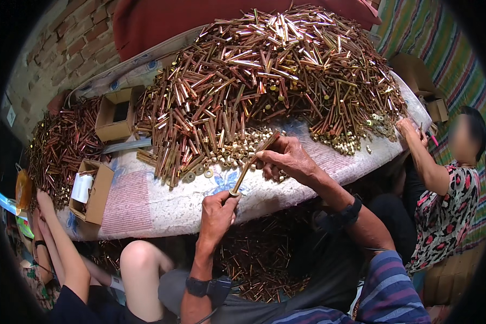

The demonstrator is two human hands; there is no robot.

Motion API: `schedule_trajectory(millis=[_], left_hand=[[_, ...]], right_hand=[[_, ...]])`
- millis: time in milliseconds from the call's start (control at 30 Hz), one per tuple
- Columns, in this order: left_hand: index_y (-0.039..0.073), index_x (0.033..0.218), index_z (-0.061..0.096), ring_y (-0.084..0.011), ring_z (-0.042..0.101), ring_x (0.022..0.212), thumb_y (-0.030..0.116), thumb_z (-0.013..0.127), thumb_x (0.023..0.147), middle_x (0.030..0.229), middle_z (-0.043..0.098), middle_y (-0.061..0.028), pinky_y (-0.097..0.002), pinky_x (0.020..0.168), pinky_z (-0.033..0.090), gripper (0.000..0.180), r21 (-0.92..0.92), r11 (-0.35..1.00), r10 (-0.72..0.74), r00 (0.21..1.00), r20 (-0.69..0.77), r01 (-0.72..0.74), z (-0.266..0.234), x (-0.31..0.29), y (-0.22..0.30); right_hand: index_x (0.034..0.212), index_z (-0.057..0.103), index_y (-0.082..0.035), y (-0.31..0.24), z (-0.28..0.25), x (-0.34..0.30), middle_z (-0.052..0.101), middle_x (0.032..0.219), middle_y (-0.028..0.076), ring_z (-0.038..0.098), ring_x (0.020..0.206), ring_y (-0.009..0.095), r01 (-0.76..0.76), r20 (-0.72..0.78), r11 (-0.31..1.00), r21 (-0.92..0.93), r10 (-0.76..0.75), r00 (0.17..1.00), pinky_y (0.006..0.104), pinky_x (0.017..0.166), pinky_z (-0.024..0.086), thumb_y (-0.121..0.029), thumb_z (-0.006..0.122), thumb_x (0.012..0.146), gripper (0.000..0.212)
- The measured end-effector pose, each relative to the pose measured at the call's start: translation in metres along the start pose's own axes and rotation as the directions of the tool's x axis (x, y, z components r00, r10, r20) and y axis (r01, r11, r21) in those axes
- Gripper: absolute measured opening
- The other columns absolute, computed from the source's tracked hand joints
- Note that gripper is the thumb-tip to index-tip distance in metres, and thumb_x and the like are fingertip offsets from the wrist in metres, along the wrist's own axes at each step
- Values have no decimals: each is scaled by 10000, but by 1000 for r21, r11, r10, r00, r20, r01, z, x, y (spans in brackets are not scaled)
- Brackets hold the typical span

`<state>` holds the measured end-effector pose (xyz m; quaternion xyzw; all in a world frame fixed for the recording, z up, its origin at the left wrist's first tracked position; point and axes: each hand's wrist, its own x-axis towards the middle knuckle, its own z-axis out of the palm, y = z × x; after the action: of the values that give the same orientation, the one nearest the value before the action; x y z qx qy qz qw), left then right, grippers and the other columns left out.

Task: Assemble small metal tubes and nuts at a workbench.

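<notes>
My left hand [217,216] is closed on the lower end of a slim, brass-coloured metal bolt [243,178]. A round washer [234,193] sits on that end, just above my thumb and fingers. The bolt slants up and to the right. At its upper end, my right hand [289,156] pinches a darker metal tube [268,141] between thumb and forefinger, in line with the bolt. Whether the bolt reaches inside the tube cannot be made out. Behind my right hand lie many small brass-coloured nuts or collars [243,144], partly hidden by it.
A large heap of copper-coloured tubes [254,70] covers the cloth-topped table [129,200]. Two cardboard boxes [113,129] stand at left beside a smaller heap [65,135]. Co-workers sit on both sides; one person's hand [410,129] is at the right edge. More metal parts [259,254] lie below.
</notes>
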<state>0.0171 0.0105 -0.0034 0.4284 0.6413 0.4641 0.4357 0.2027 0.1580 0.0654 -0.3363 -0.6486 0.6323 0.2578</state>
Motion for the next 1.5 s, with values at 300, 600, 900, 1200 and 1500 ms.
schedule_trajectory(millis=[300,600,900,1200,1500], left_hand=[[-7,777,667,-35,445,448,161,652,967,562,510,37,-239,413,320,254,30,999,11,1000,24,-11,-2,1,-2],[-3,781,672,-32,458,464,165,652,969,581,527,38,-235,421,328,253,17,998,53,997,62,-55,3,1,2],[-9,1030,720,-27,465,493,154,660,967,654,579,38,-237,435,348,185,123,987,92,993,70,-101,7,-4,19],[-21,970,719,-29,470,492,172,628,998,681,590,26,-226,436,343,215,-44,997,67,993,101,-63,7,-2,10],[-55,1072,698,-26,462,445,175,654,992,742,650,-18,-210,389,316,248,-147,988,33,999,-43,-39,-3,4,-2]], right_hand=[[970,697,24,8,-2,-2,682,709,65,649,589,99,67,15,993,98,-69,998,219,487,496,-156,686,964,180],[931,715,22,6,6,-9,692,725,54,645,614,94,37,145,981,-190,-10,989,255,508,495,-257,735,909,280],[1027,733,1,24,24,-9,715,789,70,629,700,112,245,245,905,-348,-165,955,318,619,516,-317,759,896,346],[1100,726,-1,16,9,-7,715,769,96,655,673,139,144,348,897,-417,11,938,319,596,529,-327,740,901,382],[1117,730,-90,21,-18,-16,729,830,178,718,737,314,166,122,484,-859,-121,985,426,669,563,-257,706,878,292]])
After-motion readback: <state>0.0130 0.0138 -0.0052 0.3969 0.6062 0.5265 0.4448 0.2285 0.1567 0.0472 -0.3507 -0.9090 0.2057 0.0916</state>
